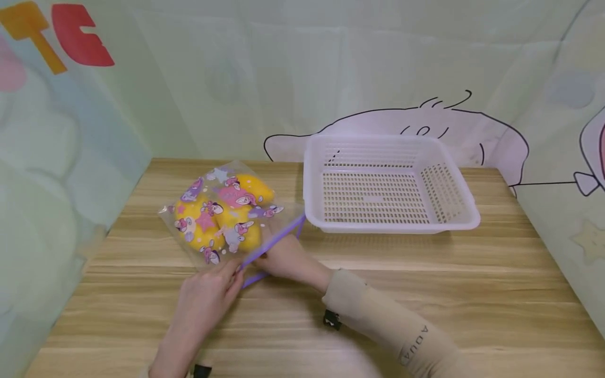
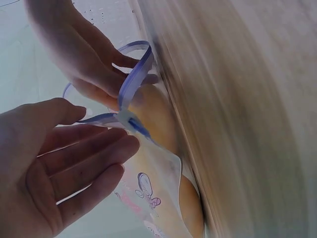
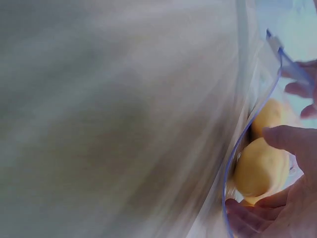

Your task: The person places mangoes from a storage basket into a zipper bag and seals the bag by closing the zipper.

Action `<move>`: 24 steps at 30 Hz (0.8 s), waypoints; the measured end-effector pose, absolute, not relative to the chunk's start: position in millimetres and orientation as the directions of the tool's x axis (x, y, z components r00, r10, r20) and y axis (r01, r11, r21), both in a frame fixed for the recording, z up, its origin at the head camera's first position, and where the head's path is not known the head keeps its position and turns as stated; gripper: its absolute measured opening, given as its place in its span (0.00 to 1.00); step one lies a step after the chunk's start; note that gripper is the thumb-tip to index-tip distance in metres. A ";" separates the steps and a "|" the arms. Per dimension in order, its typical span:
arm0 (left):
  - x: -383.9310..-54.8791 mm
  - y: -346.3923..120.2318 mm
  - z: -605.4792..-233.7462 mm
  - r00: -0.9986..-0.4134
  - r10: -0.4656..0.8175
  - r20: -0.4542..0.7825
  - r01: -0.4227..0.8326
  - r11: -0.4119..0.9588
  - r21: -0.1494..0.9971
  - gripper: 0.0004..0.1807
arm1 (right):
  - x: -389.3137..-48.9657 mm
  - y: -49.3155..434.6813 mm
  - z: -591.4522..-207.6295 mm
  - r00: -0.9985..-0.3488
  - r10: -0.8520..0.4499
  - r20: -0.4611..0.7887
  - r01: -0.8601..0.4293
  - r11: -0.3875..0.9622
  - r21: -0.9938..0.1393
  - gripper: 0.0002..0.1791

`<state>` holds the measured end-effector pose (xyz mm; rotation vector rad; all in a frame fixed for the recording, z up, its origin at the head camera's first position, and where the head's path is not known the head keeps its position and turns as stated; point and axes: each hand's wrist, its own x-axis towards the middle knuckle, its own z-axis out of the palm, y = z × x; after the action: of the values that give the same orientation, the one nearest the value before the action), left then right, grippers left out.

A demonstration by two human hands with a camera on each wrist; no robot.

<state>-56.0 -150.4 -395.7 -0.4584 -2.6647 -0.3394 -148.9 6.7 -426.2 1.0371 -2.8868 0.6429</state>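
A clear printed zip bag [image 1: 236, 197] with a purple zip edge lies at the left of the table, holding several yellow rounded fruit-like pieces [image 3: 260, 171]; their exact kind is unclear. My left hand [image 1: 208, 289] pinches the near end of the bag's mouth, close to the blue-purple zip strip [image 2: 136, 82]. Through that spread mouth reaches my right hand [image 1: 288, 260], its fingers inside the bag. In the right wrist view its thumb and fingers [image 3: 252, 215] lie spread on either side of one yellow piece, without a visible firm grip.
A white perforated plastic basket [image 1: 373, 228] stands at the back, right of the bag. The wooden table [image 1: 425, 294] extends around it. Printed cloth walls [image 1: 198, 79] border the table at the back and on both sides.
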 end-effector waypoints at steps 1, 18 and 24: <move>-55.4 -150.4 -395.5 -0.867 0.261 0.424 0.359 0.918 0.168 0.05 | -145.3 10.3 -426.0 -0.773 -0.617 0.147 -0.619 0.685 -0.385 0.35; -42.2 -163.4 -403.9 -0.887 0.312 0.341 0.372 0.920 0.125 0.11 | -114.2 57.5 -424.5 -0.637 -0.737 0.226 -0.770 0.621 -0.143 0.19; -34.0 -171.3 -407.0 -0.879 0.349 0.325 0.398 0.912 0.099 0.14 | -114.1 58.3 -423.0 -0.441 -0.808 0.390 -0.880 0.475 -0.010 0.05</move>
<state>-34.0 -171.3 -407.0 -0.5548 -2.7719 -0.2341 -114.1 58.3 -423.0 1.4254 -2.3949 0.3017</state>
